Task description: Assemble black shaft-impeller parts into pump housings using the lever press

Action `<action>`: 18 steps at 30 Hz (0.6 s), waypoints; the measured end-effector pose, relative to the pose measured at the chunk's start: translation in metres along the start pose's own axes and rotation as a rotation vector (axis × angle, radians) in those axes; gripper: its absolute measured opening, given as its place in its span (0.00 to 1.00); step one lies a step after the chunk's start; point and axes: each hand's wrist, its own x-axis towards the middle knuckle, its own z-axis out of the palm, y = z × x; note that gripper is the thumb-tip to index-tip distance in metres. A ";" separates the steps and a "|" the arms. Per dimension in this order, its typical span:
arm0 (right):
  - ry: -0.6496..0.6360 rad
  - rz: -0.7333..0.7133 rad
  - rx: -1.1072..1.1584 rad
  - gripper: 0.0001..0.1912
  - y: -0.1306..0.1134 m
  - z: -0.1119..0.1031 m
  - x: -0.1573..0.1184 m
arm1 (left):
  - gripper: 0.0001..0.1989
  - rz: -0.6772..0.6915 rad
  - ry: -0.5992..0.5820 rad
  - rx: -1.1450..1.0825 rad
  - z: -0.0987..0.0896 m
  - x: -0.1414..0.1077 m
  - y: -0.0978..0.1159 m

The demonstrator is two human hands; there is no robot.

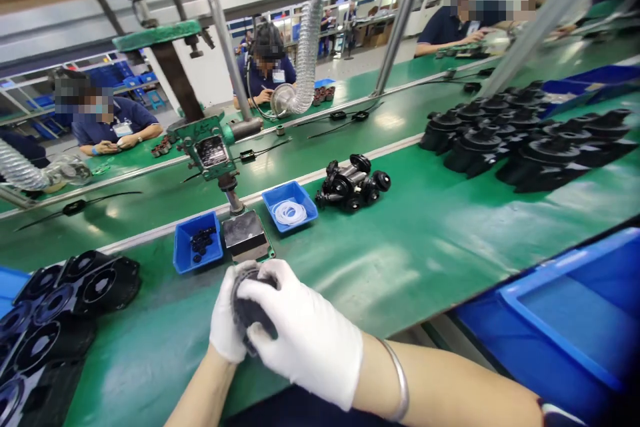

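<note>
Both hands wear white gloves and hold one round black part (pixel 254 310) low in the middle of the head view, over the front edge of the green table. My left hand (pixel 226 320) grips its left side, partly hidden behind it. Across its face and right rim are the curled fingers of my right hand (pixel 305 330). The underside of the part is hidden. Just beyond the hands stands a press with a metal block (pixel 245 235) at its base. Beside that block are a blue tray with small black pieces (pixel 202 243) and a blue tray with white rings (pixel 290 212).
Black shafts with round ends (pixel 353 183) lie behind the trays. Several black housings (pixel 543 150) stand at the right, others (pixel 53 320) at the left. A blue bin (pixel 575 320) sits below the table's right edge. People work across the table (pixel 425 227).
</note>
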 end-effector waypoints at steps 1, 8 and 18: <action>-0.044 0.020 -0.030 0.23 0.006 0.004 0.001 | 0.21 -0.035 0.002 0.001 0.000 0.006 -0.006; -0.005 -0.004 -0.053 0.27 0.065 0.025 0.006 | 0.25 -0.047 -0.012 0.008 -0.033 0.007 -0.031; -0.192 -0.012 0.314 0.35 0.086 0.020 0.024 | 0.60 0.208 -0.469 0.260 -0.014 -0.001 -0.015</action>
